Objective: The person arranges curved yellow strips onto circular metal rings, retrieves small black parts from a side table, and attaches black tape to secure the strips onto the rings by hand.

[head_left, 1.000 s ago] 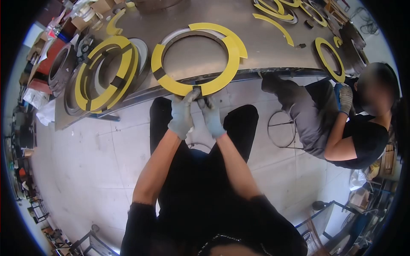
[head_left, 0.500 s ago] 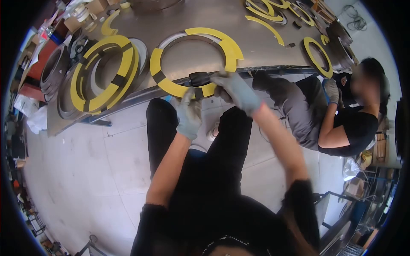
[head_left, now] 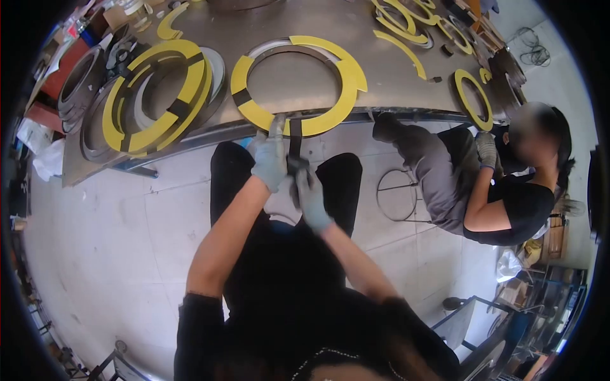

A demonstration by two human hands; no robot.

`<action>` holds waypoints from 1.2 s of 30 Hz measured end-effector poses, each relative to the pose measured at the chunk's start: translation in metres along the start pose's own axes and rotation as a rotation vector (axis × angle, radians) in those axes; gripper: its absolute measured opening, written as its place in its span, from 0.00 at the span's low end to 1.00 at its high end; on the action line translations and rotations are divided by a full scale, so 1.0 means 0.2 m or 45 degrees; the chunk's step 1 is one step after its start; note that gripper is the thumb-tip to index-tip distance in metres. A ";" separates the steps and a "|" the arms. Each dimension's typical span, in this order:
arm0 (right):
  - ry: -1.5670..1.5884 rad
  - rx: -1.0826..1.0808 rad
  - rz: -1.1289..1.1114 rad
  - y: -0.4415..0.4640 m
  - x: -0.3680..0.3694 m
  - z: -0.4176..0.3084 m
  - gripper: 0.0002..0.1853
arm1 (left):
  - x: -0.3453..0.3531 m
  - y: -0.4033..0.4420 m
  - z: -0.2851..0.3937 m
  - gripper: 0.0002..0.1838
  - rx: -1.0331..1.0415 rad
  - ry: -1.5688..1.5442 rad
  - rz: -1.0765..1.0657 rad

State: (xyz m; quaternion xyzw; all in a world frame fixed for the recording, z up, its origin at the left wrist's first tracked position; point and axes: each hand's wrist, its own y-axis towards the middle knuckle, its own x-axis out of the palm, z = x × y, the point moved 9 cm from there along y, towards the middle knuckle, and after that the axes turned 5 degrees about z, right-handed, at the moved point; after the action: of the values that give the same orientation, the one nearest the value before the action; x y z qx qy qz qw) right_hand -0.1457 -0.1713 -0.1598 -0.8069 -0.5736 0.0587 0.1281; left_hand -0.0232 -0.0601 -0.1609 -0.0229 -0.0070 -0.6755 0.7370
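Note:
A flat yellow ring [head_left: 348,95], made of overlapping curved pieces, lies at the near edge of the table on a paler ring. My gloved left hand [head_left: 270,165] grips its near rim, with fingers pressed on the yellow surface. Just right of those fingers, a strip of black tape [head_left: 295,145] crosses the rim and hangs toward me. Its lower end runs to a dark roll of tape [head_left: 297,166], held in my gloved right hand [head_left: 311,198] below the table edge. Another black tape band [head_left: 242,97] wraps the ring's left side.
Stacked yellow rings [head_left: 117,120] with black bands lean over the table's left edge. Loose yellow arcs [head_left: 400,51] lie farther back. A seated co-worker [head_left: 508,197] on the right has gloved hands near another yellow ring [head_left: 459,89]. A round wire-frame stool [head_left: 379,193] stands between us.
My right hand has moved from the ring's rim down toward me with the tape roll, drawing out the black strip. My left hand remains at the near rim. The view has shifted slightly.

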 end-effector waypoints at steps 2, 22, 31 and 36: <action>0.040 -0.364 -0.116 0.36 0.03 0.11 0.19 | -0.02 -0.09 0.17 0.36 -0.419 -0.183 0.003; -0.210 -0.387 0.087 0.02 -0.09 -0.56 0.09 | 0.04 -0.01 0.14 0.28 -0.502 -0.335 0.279; 0.379 0.117 -0.033 0.20 -0.11 -0.22 0.26 | 0.04 -0.07 0.28 0.37 0.196 0.245 -0.271; 0.058 0.077 -0.003 0.14 -0.26 -0.34 0.19 | 0.14 -0.04 0.14 0.31 0.119 0.081 -0.521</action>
State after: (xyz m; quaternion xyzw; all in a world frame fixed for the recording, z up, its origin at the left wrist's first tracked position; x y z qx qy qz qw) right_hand -0.1202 -0.2378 -0.1042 -0.8031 -0.5694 0.0575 0.1656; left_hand -0.0291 -0.0872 -0.1313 0.0346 -0.0194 -0.8103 0.5847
